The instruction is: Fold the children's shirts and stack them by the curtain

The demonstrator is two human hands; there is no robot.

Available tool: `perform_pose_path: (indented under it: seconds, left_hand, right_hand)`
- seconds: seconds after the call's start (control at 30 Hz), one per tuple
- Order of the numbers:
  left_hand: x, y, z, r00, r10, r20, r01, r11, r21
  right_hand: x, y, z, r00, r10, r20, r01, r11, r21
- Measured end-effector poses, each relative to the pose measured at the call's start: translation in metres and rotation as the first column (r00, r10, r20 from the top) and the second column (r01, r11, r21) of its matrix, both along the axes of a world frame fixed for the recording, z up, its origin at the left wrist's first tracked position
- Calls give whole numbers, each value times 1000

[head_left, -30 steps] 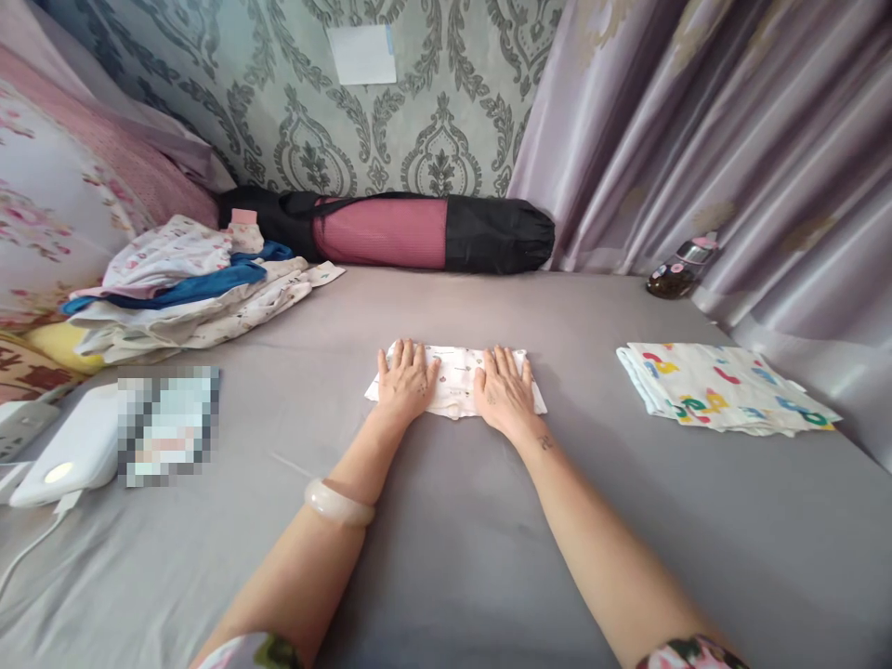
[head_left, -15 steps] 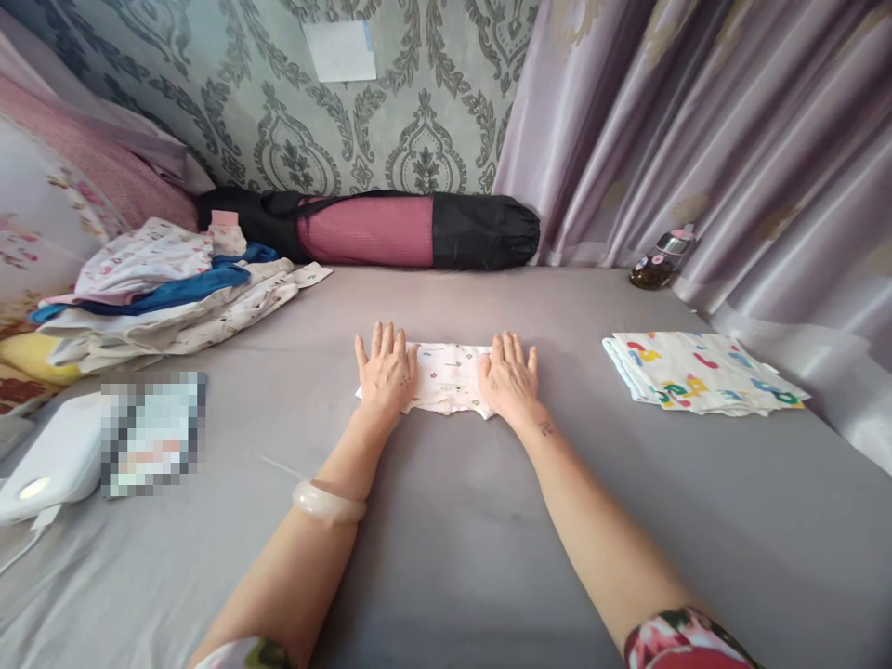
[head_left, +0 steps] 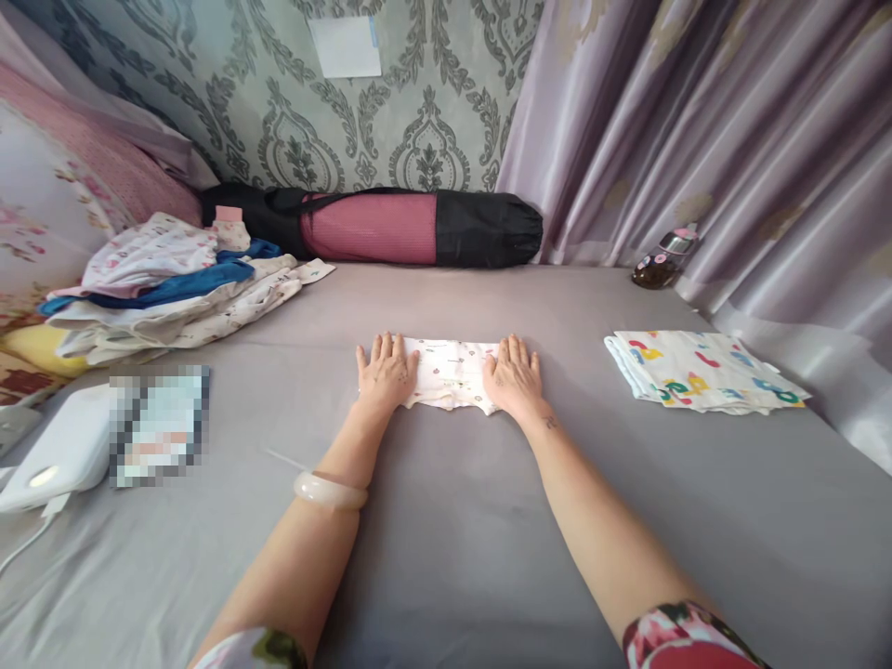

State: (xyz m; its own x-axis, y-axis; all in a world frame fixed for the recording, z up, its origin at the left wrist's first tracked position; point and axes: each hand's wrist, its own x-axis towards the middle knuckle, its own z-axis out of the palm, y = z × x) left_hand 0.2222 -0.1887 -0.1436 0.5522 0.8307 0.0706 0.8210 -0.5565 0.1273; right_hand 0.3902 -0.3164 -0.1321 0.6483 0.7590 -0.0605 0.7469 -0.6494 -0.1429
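Observation:
A small white cloth garment with a tiny coloured print (head_left: 452, 372) lies folded flat on the grey bed sheet (head_left: 460, 502). My left hand (head_left: 386, 372) rests palm down over its left end, fingers stretched out and a pale bangle on that wrist. On the right end lies my right hand (head_left: 514, 373), also flat with its fingers apart. The garment's middle shows between the two hands, its near edge uneven. What kind of garment it is, I cannot tell.
Folded cloths with a colourful print (head_left: 703, 372) lie at the right. A clothes pile (head_left: 174, 288) sits at the left, above a white power bank (head_left: 66, 455) and a blurred item (head_left: 160, 427). A rolled-mat bag (head_left: 376, 228) and a bottle (head_left: 665, 260) stand at the back.
My left hand's fingertips have drawn slightly nearer on the garment. My right hand stays flat at its end. The view has shifted a little.

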Motion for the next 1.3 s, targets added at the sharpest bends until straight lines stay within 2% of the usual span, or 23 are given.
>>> perform_pose_path:
  seconds: [0.13,0.27,0.4,0.63,0.97,1.13,1.3]
  left_hand:
    - [0,-1,2,999,-5,34,4,1000,31]
    - [3,-5,5,991,-103,87,91,988,127]
    - [6,-8,2,980,-189,55,185,980,70]
    - [5,-7,-1,980,-194,38,193,980,39]
    - [5,-8,0,980,-192,49,189,980,61]
    - [5,-9,4,985,-161,60,156,984,82]
    - [4,-6,4,992,-102,73,97,993,70]
  right_hand:
    - [-1,0,2,1000,13,23,-14,999,45]
    - [-8,1,5,989,105,105,-119,983,140]
    - [-15,2,2,983,175,60,-181,978,107]
    - [-15,3,-2,983,175,52,-178,982,57]
    - [-16,2,0,984,171,52,-175,981,85]
    - [-13,1,2,992,82,98,-95,987,127]
    - [-8,1,0,1000,21,20,-23,997,72]
